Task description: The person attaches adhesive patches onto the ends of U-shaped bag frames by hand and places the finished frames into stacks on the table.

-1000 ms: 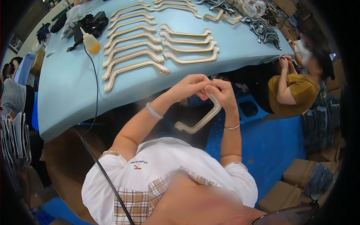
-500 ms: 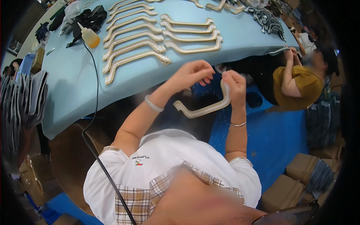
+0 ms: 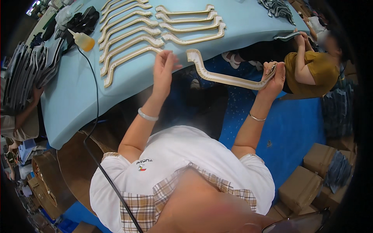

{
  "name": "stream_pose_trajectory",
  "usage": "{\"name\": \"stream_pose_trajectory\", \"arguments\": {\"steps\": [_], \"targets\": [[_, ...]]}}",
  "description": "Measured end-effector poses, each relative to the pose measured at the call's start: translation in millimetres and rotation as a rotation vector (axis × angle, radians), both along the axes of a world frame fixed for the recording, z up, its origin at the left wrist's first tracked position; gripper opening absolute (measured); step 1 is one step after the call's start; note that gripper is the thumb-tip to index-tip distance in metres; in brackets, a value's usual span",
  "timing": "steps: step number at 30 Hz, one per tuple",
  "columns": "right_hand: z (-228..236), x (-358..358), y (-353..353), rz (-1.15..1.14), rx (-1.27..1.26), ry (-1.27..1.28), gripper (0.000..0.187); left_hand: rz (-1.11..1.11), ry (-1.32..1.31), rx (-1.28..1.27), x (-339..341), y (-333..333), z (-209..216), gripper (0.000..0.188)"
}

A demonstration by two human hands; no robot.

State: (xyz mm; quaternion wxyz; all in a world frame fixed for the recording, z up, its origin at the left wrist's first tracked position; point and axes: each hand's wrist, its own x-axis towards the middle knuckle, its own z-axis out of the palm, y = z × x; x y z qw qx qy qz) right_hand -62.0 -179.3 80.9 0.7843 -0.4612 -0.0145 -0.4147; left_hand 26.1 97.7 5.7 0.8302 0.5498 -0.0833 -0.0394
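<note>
In my right hand (image 3: pixel 273 80) is one end of a bent cream-coloured trim strip (image 3: pixel 233 79), a Z-like piece with a white band along it. Fingers and thumb close round that end, and the strip's free end points left, past the table's front edge. My left hand (image 3: pixel 164 69) is raised near the right end of the closest strip (image 3: pixel 126 60) in the left row on the table. Its fingers are loosely bent and a little apart, with nothing seen in them; whether it touches that strip I cannot tell.
Several like strips (image 3: pixel 194 40) lie in two rows on the pale blue table (image 3: pixel 74 105). A squeeze bottle (image 3: pixel 83 41) of amber liquid stands left. A black cable (image 3: pixel 91 134) crosses beside my left arm. Right, a co-worker (image 3: pixel 311 72) holds a grey piece; cartons (image 3: pixel 301 184) stack below.
My hands have moved apart: the left toward the table strips, the right outward to the right with the strip. The held strip has been turned and raised, its free end now upper left.
</note>
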Motion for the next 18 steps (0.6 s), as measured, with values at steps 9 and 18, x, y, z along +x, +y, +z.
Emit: {"name": "stream_pose_trajectory", "arguments": {"steps": [9,18], "targets": [[-30.1,5.0,6.7,-0.027,0.081,0.053,0.029,-0.345,0.293,-0.311,-11.4,-31.4,16.5,0.022],[-87.6,1.8,19.3,-0.217,0.164,0.368,0.034,-0.236,0.199,-0.272,2.0,-34.3,19.5,0.013]]}}
